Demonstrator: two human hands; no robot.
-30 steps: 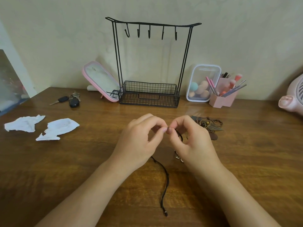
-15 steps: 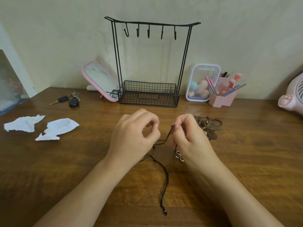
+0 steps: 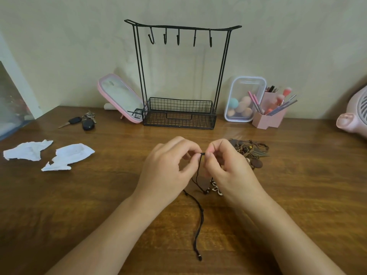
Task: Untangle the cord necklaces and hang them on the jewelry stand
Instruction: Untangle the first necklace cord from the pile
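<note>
A black cord necklace [image 3: 199, 219] trails over the wooden table [image 3: 79, 195] toward me, its upper end lifted. My left hand [image 3: 168, 165] and my right hand [image 3: 228, 169] both pinch that raised end between thumb and fingertips, fingertips almost meeting. A pale bow-shaped pendant [image 3: 216, 189] lies under my right hand. A heap of brown cord necklaces with metal charms [image 3: 250, 153] sits just right of my right hand. The black wire jewelry stand [image 3: 179, 76] with its bare hooks and mesh basket stands behind, against the wall.
Two torn white paper pieces [image 3: 49, 153] lie at the left. Car keys [image 3: 83, 122] and a pink mirror [image 3: 119, 98] sit left of the stand. A clear box of sponges [image 3: 243, 100], a pink brush holder [image 3: 272, 114] and a pink fan [image 3: 355, 114] stand at the right.
My hands have closed together again on the cord's upper end after drawing slightly apart. The cord end now hangs as a short loop between them.
</note>
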